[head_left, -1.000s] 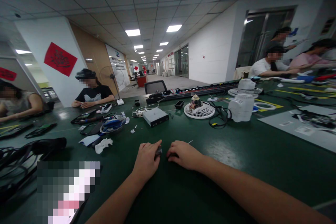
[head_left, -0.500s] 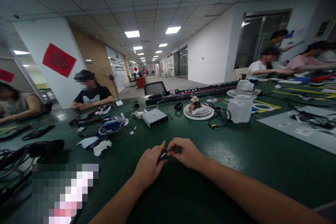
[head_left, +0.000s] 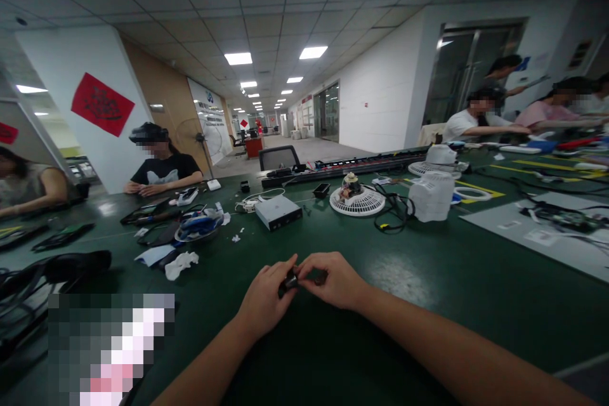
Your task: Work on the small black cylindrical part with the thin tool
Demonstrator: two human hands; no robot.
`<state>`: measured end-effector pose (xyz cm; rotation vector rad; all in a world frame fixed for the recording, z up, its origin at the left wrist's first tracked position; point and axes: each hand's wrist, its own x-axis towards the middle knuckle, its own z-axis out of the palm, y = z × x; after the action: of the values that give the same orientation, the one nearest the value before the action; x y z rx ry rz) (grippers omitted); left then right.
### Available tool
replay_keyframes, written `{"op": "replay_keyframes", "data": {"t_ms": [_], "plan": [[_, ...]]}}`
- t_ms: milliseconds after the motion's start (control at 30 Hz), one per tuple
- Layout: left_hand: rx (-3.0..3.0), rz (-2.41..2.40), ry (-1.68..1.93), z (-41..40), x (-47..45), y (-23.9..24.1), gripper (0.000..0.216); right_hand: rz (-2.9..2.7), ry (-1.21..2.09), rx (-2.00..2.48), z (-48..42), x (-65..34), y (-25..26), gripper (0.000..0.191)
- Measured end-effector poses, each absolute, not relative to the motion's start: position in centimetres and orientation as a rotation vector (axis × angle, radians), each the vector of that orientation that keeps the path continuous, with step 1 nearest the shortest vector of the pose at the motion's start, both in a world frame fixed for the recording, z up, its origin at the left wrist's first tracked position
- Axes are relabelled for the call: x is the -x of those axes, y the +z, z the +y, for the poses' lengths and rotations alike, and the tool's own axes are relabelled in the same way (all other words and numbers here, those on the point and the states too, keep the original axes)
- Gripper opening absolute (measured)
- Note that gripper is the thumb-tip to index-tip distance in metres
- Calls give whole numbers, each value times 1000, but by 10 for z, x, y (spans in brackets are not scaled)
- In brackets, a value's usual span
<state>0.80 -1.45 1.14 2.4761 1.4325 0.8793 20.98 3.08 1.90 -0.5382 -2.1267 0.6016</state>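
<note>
Just above the green table, my left hand point(head_left: 261, 301) is closed around a small dark round part point(head_left: 288, 281) with a shiny metallic edge. Its exact kind is too small and too dark to tell. My right hand point(head_left: 335, 279) meets it from the right, thumb and fingertips pinched together at the part's edge. Whether the right fingers hold a separate tiny piece is hidden. Beyond both hands lies a silver, box-shaped disc drive point(head_left: 278, 211). A white round fan grille point(head_left: 358, 202) with an exposed motor on top is farther right.
A white plastic housing point(head_left: 431, 196) stands beside black cables point(head_left: 397, 216). Crumpled tissue point(head_left: 181, 265) and a blue bundle point(head_left: 200, 226) lie left. A grey board point(head_left: 542, 228) with electronics is at right. A person in a headset point(head_left: 159, 168) sits across; other people work at right.
My view has shifted slightly, so the table things sit a little farther left. Both hands stay together at the small dark part, which looks slightly turned between the fingers.
</note>
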Motion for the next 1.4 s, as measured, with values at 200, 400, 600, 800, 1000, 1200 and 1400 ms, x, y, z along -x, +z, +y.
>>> {"op": "replay_keyframes", "data": {"t_ms": [200, 400, 600, 800, 1000, 1200, 1400], "plan": [[-2499, 1421, 941, -14, -7, 10, 61, -2041, 608, 647, 34, -210, 18, 17], [-2530, 1416, 963, -13, -8, 10, 63, -2007, 716, 691, 36, -209, 17, 18], [-2535, 1347, 986, -12, -4, 7, 66, -2074, 720, 822, 36, -208, 17, 18], [-2554, 1282, 970, -14, -2, 9, 58, -2089, 714, 968, 44, -211, 12, 13], [-2638, 1237, 823, -18, -5, 11, 63, -2236, 650, 997, 44, -215, 14, 15], [-2649, 1182, 836, -21, -7, 15, 60, -2323, 398, 1095, 37, -219, 25, 30], [-2409, 1439, 1100, -14, -9, 9, 60, -2245, 393, 1112, 38, -215, 27, 28]]}}
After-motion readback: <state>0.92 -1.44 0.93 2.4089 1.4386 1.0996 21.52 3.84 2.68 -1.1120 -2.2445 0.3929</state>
